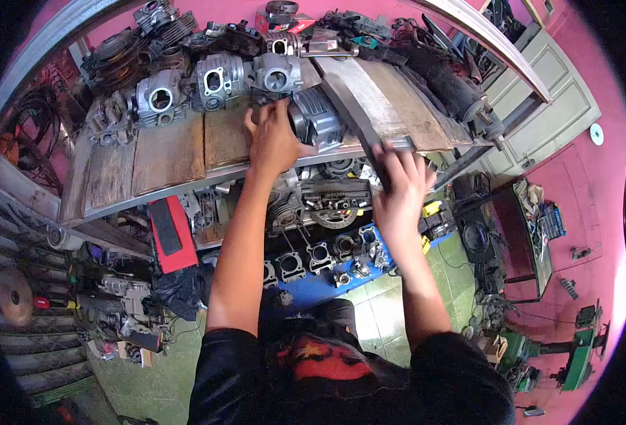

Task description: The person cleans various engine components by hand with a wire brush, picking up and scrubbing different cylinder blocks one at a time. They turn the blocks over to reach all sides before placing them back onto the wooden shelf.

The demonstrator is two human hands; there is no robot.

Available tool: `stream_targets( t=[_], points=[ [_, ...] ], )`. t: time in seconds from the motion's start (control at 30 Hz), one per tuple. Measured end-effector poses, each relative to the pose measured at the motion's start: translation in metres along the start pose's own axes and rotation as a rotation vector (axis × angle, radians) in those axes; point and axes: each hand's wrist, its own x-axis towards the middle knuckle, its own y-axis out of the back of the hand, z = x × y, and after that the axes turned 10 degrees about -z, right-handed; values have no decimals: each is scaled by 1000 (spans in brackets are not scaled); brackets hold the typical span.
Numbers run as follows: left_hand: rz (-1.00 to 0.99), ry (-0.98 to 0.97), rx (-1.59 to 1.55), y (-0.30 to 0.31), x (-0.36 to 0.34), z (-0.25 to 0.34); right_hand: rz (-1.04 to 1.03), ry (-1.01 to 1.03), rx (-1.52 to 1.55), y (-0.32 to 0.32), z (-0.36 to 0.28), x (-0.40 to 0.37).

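While both forearms reach forward from short black sleeves, the left one rises almost straight up the view and the right one slants inward, its wrist bent up toward the shelf. On the floor level beneath them, a blue surface carries a row of open metal castings, and a red panel with a dark slab on it lies to the left.

The right hand is at the shelf's front edge, its fingers closed around the near end of a long dark bar; the fingers are slightly blurred. The bar slants away to the upper left, along the right side of a finned metal part; whether the two touch, I cannot tell.

The left hand is palm down and open in a wide curve, fingers arched forward and thumb stretched right toward the part's near edge. It is at the part's left side; how firmly it grips, I cannot tell. The finned part sits near the front edge of the wooden shelf.

Farther back, three similar castings stand in a line to the left, with darker parts heaped behind them.
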Motion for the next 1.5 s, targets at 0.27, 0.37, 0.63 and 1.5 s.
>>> stream_targets(
  t=[0.27, 0.37, 0.63, 1.5],
  points=[
    [25, -38, -21, -3, -1, -5, 16, 56, 15, -24, -22, 43],
    [28, -12, 24, -1, -5, 0, 22, 111, 26, -31, -21, 51],
    [-62, 39, -19, 7, -1, 4, 7, -51, 82, 0, -20, -73],
    [167, -321, 265, -13, -32, 18, 172, -213, 187, -29, 26, -161]
  ],
)
